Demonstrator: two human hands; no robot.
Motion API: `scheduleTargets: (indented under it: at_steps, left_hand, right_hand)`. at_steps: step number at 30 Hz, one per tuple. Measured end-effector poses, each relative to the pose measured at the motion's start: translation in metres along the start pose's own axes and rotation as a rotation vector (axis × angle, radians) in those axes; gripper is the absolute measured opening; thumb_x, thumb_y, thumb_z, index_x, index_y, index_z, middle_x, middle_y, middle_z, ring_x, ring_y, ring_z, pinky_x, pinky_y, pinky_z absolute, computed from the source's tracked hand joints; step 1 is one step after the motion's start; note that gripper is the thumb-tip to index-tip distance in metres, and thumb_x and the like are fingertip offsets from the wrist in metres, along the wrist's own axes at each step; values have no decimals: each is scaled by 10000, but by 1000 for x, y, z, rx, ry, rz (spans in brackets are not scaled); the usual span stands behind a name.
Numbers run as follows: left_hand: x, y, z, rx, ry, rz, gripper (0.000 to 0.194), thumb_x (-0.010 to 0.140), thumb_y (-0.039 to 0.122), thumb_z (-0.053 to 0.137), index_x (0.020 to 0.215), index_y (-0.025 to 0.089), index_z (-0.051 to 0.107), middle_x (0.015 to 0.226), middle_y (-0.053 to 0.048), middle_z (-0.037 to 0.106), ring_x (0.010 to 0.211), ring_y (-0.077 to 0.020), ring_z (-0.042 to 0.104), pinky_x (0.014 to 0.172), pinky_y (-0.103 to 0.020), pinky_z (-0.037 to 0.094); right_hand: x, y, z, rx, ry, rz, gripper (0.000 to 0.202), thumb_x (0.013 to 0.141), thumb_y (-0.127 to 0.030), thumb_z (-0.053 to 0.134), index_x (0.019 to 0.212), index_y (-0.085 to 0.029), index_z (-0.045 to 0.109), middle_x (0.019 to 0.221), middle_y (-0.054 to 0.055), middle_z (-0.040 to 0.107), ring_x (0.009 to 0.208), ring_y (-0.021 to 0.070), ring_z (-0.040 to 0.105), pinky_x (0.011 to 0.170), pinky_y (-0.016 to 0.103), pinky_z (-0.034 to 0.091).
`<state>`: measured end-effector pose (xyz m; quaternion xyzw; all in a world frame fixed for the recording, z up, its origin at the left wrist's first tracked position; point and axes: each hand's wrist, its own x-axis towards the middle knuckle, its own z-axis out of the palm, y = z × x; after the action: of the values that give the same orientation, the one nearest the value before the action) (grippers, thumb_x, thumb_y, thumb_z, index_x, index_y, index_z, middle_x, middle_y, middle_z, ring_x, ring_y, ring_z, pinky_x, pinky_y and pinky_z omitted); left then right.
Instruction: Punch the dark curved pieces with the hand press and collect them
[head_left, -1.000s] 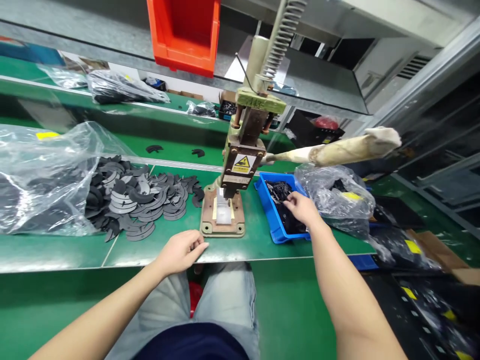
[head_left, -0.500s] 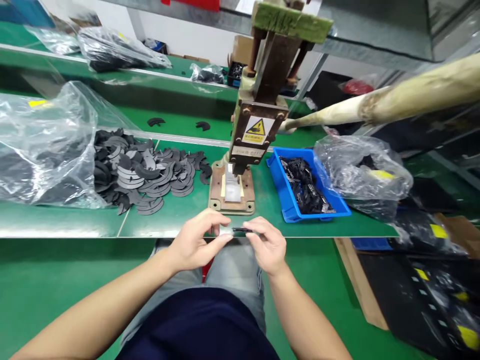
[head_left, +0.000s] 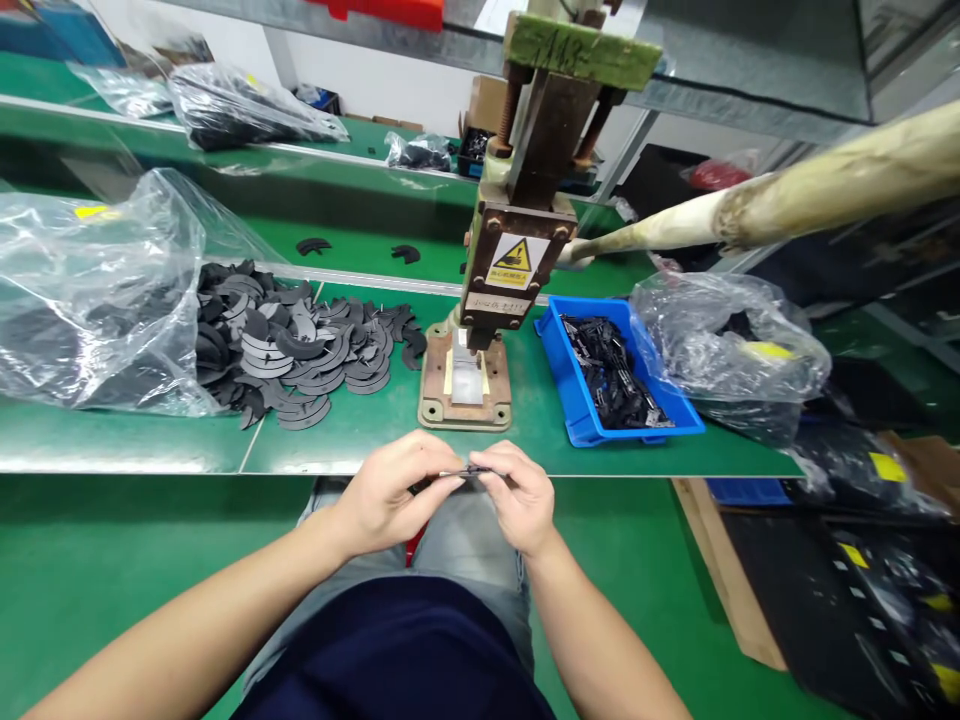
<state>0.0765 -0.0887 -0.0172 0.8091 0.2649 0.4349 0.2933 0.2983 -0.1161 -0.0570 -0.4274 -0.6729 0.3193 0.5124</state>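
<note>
Left hand point(head_left: 386, 495), right hand point(head_left: 525, 500): fingertips pinching dark part point(head_left: 474, 469) from opposite sides, near worktop point(head_left: 360, 440) edge, in front of press point(head_left: 487, 250). Apparent step: two-handed alignment. Next move likely calls for steady grip. One piece or two: cannot tell.

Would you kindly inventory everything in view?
press: one, green and brown, mid-bench
curved pieces: many, grey, mostly left of press
tray: one, blue, right of press
small parts: many, black, in tray
bags: several, clear, bench ends and behind
bench: one, green, centre
shelf: one, grey, above
bin: one, red, top edge
cardboard: several, brown, behind and right
thin piece: count unclear, dark, between hands
shirt: one, navy, bottom
left hand and right hand: one each, bare, bench's front edge
</note>
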Motion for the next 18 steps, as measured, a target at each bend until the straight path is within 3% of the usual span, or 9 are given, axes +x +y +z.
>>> scheduleTargets:
  at_steps: [3, 6, 8, 11, 13, 15, 18]
  left_hand:
    - [8, -15, -6, 75, -13, 52, 183, 982, 142, 657, 1135, 227, 711, 1015, -70, 759, 933, -171, 715, 835, -317, 603]
    - [26, -48, -17, 208, 68, -19, 107, 993, 229, 662, 1068, 216, 737, 1020, -70, 774, 927, -172, 724, 850, -305, 603]
    - [41, -75, -24, 300, 111, -72, 144, 1010, 276, 635, 1066, 210, 749, 1042, -69, 779, 945, -175, 729, 871, -304, 601]
    - [66, -108, -26, 396, 84, -94, 193, 1027, 288, 593, 1089, 208, 757, 1082, -65, 783, 996, -185, 733, 916, -309, 590]
    - [80, -120, -23, 465, 22, -91, 213, 1034, 284, 570, 1098, 217, 762, 1112, -61, 779, 1045, -193, 731, 951, -313, 579]
    - [90, -125, -18, 547, -51, -92, 232, 1036, 269, 552, 1121, 229, 764, 1144, -59, 770, 1093, -204, 724, 972, -316, 571]
    - [99, -126, -15, 672, -152, -95, 267, 1026, 249, 539, 1171, 249, 763, 1190, -65, 752, 1115, -222, 719, 939, -320, 575]
  right_hand:
    - [9, -3, -10, -48, -28, 10, 277, 978, -285, 626, 1224, -305, 750, 1044, 54, 783, 958, 193, 719, 874, 390, 600]
    - [42, -16, -40, -147, 119, -39, 266, 1019, -326, 555, 1172, -273, 766, 1102, 68, 771, 1028, 196, 720, 938, 396, 598]
    - [77, -37, -68, -190, 317, -158, 308, 1037, -406, 516, 1099, -254, 776, 1047, 68, 758, 993, 194, 717, 920, 398, 600]
    - [137, -89, -103, -61, 496, -484, 556, 918, -655, 630, 1286, -244, 688, 1139, 94, 699, 1005, 215, 711, 908, 425, 612]
    - [170, -127, -114, 18, 489, -624, 637, 854, -703, 669, 1309, -257, 663, 1185, 68, 675, 1086, 213, 713, 994, 427, 593]
    - [192, -157, -116, 6, 346, -630, 640, 826, -696, 670, 1276, -240, 664, 1155, 34, 686, 1068, 201, 725, 993, 426, 589]
    - [205, -174, -113, 37, 218, -647, 220, 929, -440, 696, 960, -222, 690, 776, -23, 629, 699, 133, 672, 697, 342, 593]
